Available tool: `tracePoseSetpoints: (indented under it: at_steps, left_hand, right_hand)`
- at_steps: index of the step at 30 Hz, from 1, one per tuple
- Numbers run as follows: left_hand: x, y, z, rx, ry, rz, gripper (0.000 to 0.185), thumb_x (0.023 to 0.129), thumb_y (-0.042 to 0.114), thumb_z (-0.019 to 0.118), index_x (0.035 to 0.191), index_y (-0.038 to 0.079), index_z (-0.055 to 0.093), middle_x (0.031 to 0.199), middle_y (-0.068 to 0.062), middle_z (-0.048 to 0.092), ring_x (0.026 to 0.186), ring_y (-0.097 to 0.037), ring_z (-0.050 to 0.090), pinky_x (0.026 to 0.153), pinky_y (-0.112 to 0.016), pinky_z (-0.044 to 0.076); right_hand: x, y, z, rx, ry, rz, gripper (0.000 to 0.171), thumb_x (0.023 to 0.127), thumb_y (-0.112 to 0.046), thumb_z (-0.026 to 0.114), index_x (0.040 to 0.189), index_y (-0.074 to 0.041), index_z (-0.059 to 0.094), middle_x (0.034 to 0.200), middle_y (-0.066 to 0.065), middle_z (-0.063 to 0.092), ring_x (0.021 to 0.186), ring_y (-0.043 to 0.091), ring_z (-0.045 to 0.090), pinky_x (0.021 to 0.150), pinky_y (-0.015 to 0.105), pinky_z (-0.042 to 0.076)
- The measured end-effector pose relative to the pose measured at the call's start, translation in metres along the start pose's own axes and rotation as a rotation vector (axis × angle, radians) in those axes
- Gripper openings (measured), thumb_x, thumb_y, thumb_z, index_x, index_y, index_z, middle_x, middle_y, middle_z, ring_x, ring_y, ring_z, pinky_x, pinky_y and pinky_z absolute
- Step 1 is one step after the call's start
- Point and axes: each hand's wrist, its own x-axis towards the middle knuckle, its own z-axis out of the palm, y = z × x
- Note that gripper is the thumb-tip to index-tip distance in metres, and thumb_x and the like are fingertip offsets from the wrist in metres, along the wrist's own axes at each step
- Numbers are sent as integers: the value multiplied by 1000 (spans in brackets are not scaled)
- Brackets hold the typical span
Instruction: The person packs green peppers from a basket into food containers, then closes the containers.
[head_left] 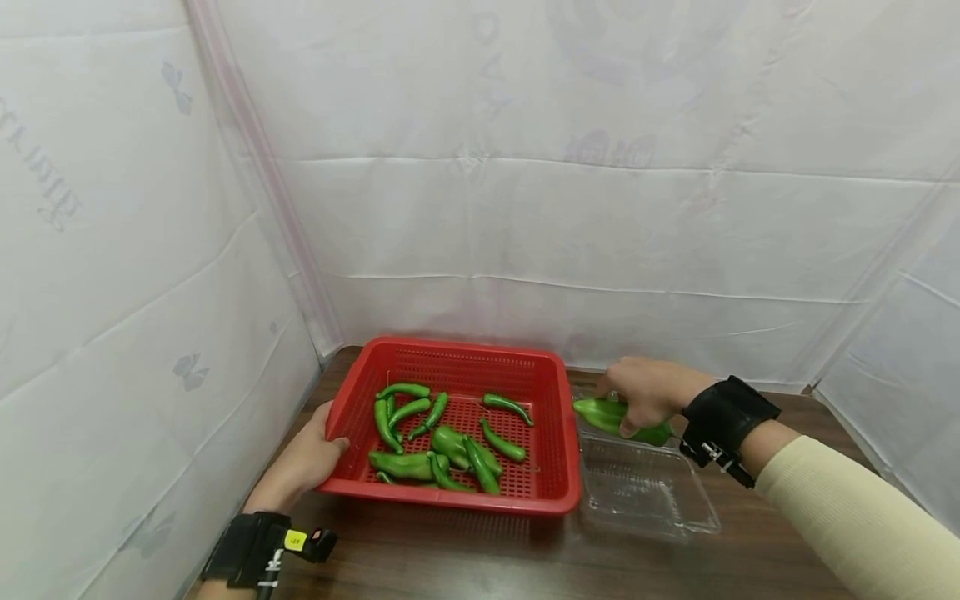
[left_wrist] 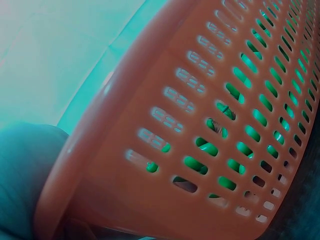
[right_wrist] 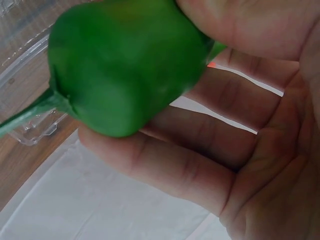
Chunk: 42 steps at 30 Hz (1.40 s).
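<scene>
White sheeting walls in a dark wooden table on three sides. On the table sits a red slotted basket, its left rim close to the sheeting. Inside it lies a loose pile of green peppers, about a dozen long curved ones, mostly in the middle and near half of the floor; in the left wrist view they show as green through the slots of the basket wall. Just right of the basket, touching or nearly touching its right rim, lies a clear plastic tray, open and with nothing in it. The left hand grasps the basket's near left corner, thumb over the rim and fingers hidden beneath. The right hand hovers above the far end of the tray, just beside the basket's right wall, and grips one pepper between thumb and curled fingers; the right wrist view shows that pepper up close, with the tray's edge below it.
</scene>
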Motion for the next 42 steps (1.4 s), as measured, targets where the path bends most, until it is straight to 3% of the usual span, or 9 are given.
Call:
tracePoseSetpoints:
  at_steps: [5, 12, 16, 23, 30, 42]
  left_hand:
    - [-1, -2, 1, -5, -2, 0, 70, 104, 8, 49, 163, -2, 12, 145, -32, 50, 117, -39, 61, 90, -49, 56]
    - [0, -1, 0, 2, 0, 0, 69, 104, 8, 48, 163, 0, 13, 145, -31, 50, 118, -40, 60, 90, -48, 55]
    - [1, 0, 0, 8, -3, -9, 70, 104, 9, 48, 163, 0, 12, 145, -32, 50, 118, -40, 59, 90, -48, 54]
    - [1, 0, 0, 5, -6, -1, 71, 104, 9, 48, 164, -1, 11, 145, -32, 49, 119, -41, 59, 92, -50, 54]
    - [0, -1, 0, 7, -6, 17, 70, 105, 7, 47, 164, -1, 10, 147, -32, 47, 123, -41, 57, 97, -51, 49]
    - [3, -2, -1, 26, 0, 7, 72, 106, 9, 47, 165, 0, 7, 150, -33, 45, 128, -44, 55, 100, -56, 48]
  right_hand:
    - [-2, 1, 2, 10, -3, 1, 28, 75, -3, 85, 100, -15, 76, 70, -5, 59, 59, 8, 47, 57, 25, 44]
    - [-4, 5, 4, -7, -11, -23, 26, 74, -3, 85, 81, -20, 68, 68, -6, 55, 59, 8, 47, 56, 25, 42]
    - [-5, 7, 5, -18, -14, -31, 26, 73, -3, 85, 79, -21, 66, 68, -7, 54, 59, 7, 46, 56, 25, 41]
    - [-4, 9, 8, -10, -33, -8, 26, 74, -5, 87, 82, -21, 68, 69, -6, 54, 60, 8, 46, 57, 25, 42]
    - [-4, 11, 11, 12, -48, 27, 29, 76, -5, 88, 99, -18, 75, 72, -5, 60, 59, 8, 48, 57, 26, 42]
    - [-8, 13, 13, 17, -38, 21, 30, 74, -4, 88, 97, -17, 74, 73, -4, 61, 59, 9, 51, 57, 26, 45]
